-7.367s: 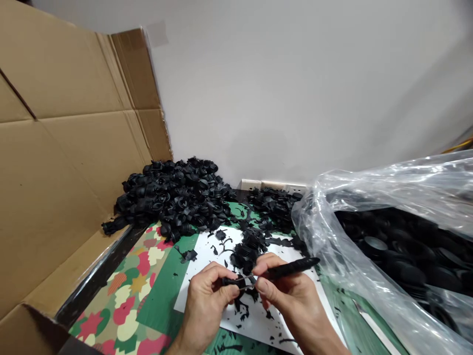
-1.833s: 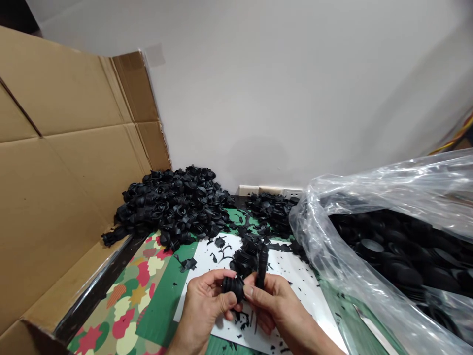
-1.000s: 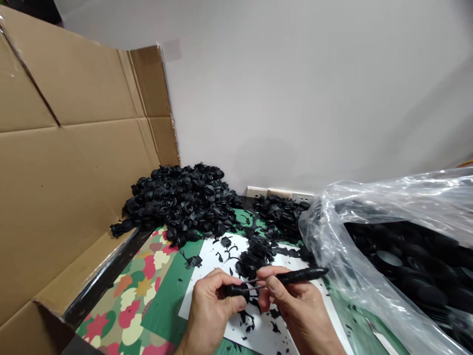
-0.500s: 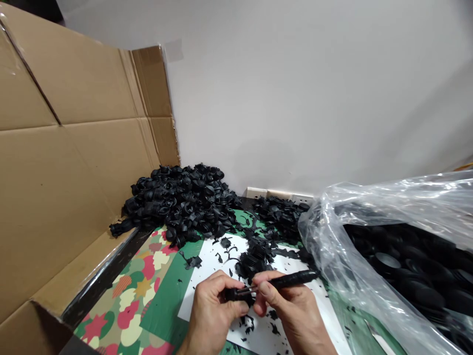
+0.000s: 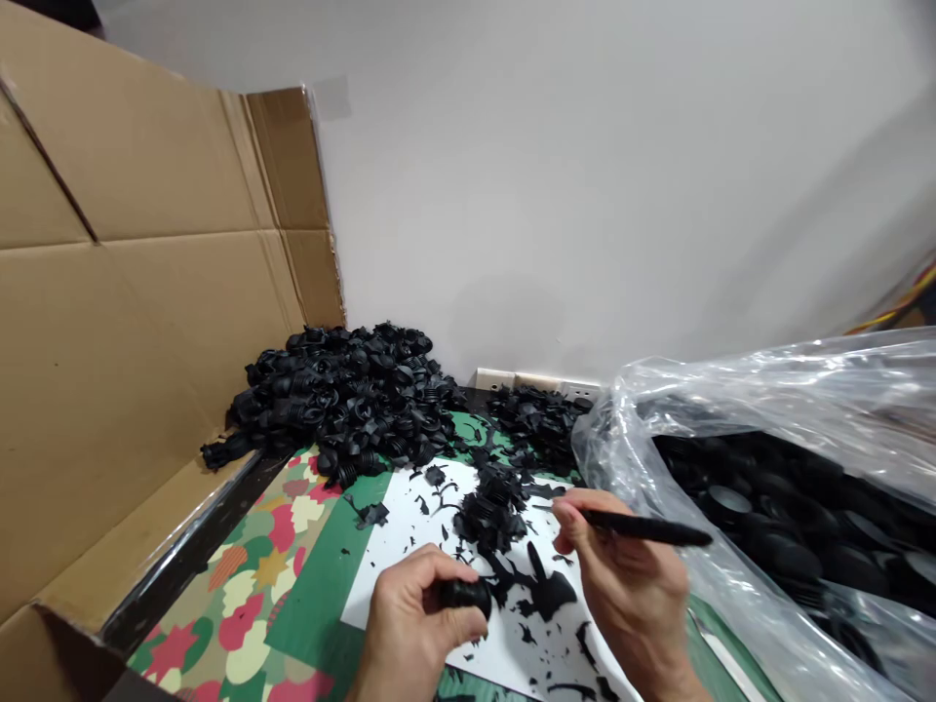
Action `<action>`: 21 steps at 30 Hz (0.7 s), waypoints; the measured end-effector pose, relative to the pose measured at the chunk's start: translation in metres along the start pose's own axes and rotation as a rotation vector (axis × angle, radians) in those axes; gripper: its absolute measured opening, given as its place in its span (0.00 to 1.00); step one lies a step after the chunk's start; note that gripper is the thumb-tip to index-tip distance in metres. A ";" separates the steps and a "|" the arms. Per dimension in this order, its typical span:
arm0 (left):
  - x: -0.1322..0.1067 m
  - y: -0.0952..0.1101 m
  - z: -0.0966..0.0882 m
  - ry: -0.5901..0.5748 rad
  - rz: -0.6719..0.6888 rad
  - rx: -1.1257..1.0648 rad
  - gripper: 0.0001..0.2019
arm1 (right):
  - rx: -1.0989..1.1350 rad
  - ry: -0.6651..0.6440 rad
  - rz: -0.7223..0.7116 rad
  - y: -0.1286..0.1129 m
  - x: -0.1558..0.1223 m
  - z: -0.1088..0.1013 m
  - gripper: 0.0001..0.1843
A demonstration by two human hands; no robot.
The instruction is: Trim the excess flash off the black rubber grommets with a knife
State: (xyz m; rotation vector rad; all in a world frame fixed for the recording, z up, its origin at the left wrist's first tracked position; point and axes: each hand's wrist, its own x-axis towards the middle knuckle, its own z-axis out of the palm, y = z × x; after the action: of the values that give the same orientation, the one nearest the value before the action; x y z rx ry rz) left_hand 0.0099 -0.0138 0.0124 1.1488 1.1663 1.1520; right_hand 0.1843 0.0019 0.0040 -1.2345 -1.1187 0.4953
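Observation:
Pinched between the thumb and fingers of my left hand (image 5: 409, 614) is a small round black rubber part (image 5: 465, 597). My right hand (image 5: 635, 575) grips a black-handled tool (image 5: 654, 528) with a thin metal tip that points left, apart from the rubber part. Black scraps (image 5: 552, 593) lie between the hands on a white sheet (image 5: 431, 531). Just beyond them sits a small heap of black ribbed pieces (image 5: 493, 512).
A large pile of black rubber pieces (image 5: 366, 395) stands at the back left beside a cardboard box (image 5: 146, 331). On the right, a clear plastic bag (image 5: 621, 429) holds round black parts. A metal blade-like tool (image 5: 723, 653) lies at front right. Sockets (image 5: 541, 383) line the wall.
My right hand has drawn the tool away to the right from the rubber part in my left hand. A larger black scrap now lies on the sheet between the hands.

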 end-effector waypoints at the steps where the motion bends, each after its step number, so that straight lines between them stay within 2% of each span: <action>1: 0.001 0.000 0.000 0.027 -0.009 -0.012 0.10 | -0.017 -0.009 0.097 0.001 0.003 -0.001 0.13; 4: 0.005 -0.001 -0.003 0.072 0.021 -0.019 0.10 | 0.056 -0.159 0.313 0.005 0.005 0.001 0.21; 6: 0.007 -0.002 -0.005 0.088 0.065 -0.001 0.11 | 0.168 -0.251 0.371 0.004 0.004 0.006 0.23; 12: 0.009 -0.005 -0.008 0.092 0.141 0.045 0.11 | 0.292 -0.495 0.449 -0.004 -0.005 0.012 0.21; 17: 0.012 -0.003 -0.006 0.110 0.161 0.010 0.13 | 0.227 -0.687 0.460 0.000 -0.010 0.016 0.21; 21: 0.013 -0.004 -0.006 0.099 0.124 -0.014 0.13 | 0.216 -0.720 0.424 0.004 -0.012 0.019 0.21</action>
State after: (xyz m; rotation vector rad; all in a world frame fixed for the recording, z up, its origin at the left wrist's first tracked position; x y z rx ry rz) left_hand 0.0044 -0.0003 0.0078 1.1780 1.1734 1.3226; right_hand 0.1632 0.0030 -0.0054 -1.1251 -1.3431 1.4266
